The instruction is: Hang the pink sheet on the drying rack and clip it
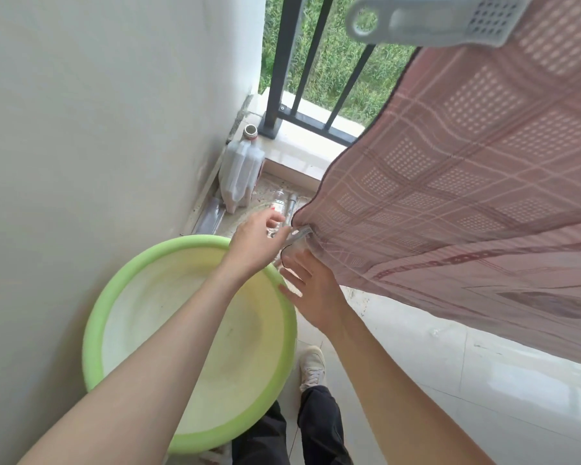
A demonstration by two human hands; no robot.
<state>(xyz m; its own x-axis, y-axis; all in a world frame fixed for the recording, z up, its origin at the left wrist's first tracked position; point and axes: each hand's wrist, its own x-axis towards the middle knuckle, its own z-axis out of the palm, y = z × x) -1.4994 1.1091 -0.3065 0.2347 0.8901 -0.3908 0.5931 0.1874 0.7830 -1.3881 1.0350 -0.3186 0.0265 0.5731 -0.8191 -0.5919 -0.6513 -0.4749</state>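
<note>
The pink checked sheet hangs from the upper right and spreads down toward the middle. A large grey clip sits on its top edge, close to the camera and blurred. My left hand pinches a small grey clip at the sheet's lower left corner. My right hand is just below that corner with fingers spread, touching the fabric. The drying rack itself is hidden by the sheet.
A green basin with nothing in it stands on the floor below my arms, against the white wall. A plastic jug and a small bottle stand in the corner. A black railing closes the balcony. My shoe shows below.
</note>
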